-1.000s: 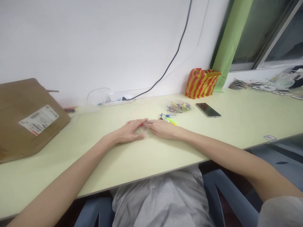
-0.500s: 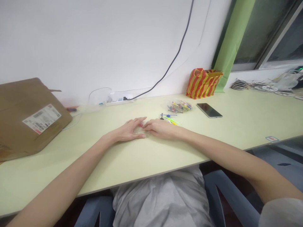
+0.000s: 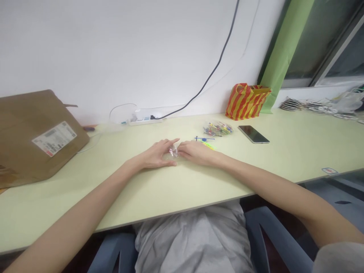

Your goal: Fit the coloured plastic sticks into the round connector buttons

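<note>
where clear wrapper (image 3: 173, 152) lies: your left hand (image 3: 157, 154), fingers parted around; your right hand (image 3: 198, 152), fingers curled beside, hold unclear.

Both forearms angle inward to meet in front of the body. The left hand (image 3: 159, 154) lies low, its thumb and fingers spread apart, open toward the right. The right hand (image 3: 196, 152) faces it, palm down, fingers bent together, the two sets of fingertips close.
</note>
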Tool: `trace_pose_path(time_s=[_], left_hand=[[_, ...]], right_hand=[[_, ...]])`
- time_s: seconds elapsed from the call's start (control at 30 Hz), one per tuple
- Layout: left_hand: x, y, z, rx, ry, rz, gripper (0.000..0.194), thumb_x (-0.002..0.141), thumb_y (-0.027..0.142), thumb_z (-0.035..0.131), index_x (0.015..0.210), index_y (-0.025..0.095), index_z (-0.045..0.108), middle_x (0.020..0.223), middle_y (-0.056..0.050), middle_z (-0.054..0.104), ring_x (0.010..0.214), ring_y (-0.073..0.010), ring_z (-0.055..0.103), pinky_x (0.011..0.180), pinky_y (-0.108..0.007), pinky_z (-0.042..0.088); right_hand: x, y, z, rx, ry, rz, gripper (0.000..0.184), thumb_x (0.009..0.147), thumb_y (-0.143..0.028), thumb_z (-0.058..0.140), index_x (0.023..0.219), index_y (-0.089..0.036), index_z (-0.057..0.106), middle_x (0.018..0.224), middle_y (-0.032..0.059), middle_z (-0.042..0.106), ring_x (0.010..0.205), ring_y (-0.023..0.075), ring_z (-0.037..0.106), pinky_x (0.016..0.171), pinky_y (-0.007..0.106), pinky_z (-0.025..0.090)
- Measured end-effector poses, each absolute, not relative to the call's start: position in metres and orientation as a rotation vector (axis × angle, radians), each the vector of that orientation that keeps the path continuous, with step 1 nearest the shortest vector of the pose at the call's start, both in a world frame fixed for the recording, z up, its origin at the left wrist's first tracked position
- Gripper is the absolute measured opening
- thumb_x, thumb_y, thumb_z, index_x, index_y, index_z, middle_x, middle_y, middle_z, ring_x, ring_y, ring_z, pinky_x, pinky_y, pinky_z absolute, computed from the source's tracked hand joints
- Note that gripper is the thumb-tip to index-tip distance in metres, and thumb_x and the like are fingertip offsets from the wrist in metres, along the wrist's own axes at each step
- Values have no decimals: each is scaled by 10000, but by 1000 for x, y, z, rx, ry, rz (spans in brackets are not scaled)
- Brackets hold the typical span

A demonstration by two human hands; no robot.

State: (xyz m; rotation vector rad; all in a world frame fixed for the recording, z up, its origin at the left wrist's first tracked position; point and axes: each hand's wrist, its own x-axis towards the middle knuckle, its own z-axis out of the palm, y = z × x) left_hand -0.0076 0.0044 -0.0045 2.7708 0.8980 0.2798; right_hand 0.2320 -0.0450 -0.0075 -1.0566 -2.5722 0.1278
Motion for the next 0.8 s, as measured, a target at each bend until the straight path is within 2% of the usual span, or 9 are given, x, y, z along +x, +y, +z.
trace_pose_path(time_s=[0.1,0.27,0.4,0.57,0.67,0.73,0.8], left_hand=[[-9,5,-4,2766,919,302,981,855,715,643,1640,295,232,1249,-115,590,1155,-313,545,1031,-453,415],[-6,1,-2,2759,891,343,930,873,687,630,1629,280,272,1194,-108,596,1097,-303,568,997,-451,448],[-5,0,-3,2739,848,359,895,894,659,620,1628,283,274,1207,-110,589,1111,-296,565,1002,-443,457],[-5,1,-6,2721,828,377,906,882,660,632,1628,291,274,1245,-114,586,1128,-300,564,1019,-458,460],[-5,1,-6,2715,836,377,910,880,665,631,1629,292,274,1244,-117,588,1108,-301,576,1002,-456,471],[-5,1,-5,2723,851,373,915,880,667,628,1633,294,266,1228,-116,594,1085,-298,585,986,-447,475],[-5,1,-3,2732,891,371,934,872,677,629,1637,289,259,1207,-115,605,1060,-297,593,970,-443,474]], right_hand=[[235,-40,-8,-1058,-2543,125,296,1009,-113,473,1146,-132,734,1112,125,715,1018,225,646,868,319,437],[237,-36,-13,-919,-2608,163,304,941,-44,497,1072,-139,754,1206,125,685,1057,221,634,921,330,443],[238,-36,-13,-927,-2630,155,305,917,-28,479,1010,-139,747,1208,123,668,1045,224,634,900,337,465],[237,-36,-18,-947,-2639,134,341,908,-20,460,1084,-125,732,1244,138,653,1117,242,623,970,371,475],[235,-35,-20,-930,-2637,99,409,905,-21,453,1200,-141,710,1364,144,615,1183,251,610,1013,390,468],[238,-32,-15,-956,-2598,73,467,883,0,450,1243,-161,699,1429,129,587,1213,242,603,1032,374,459],[247,-26,-5,-1072,-2501,14,470,867,18,439,1202,-155,719,1371,121,630,1185,228,616,1023,345,456]])
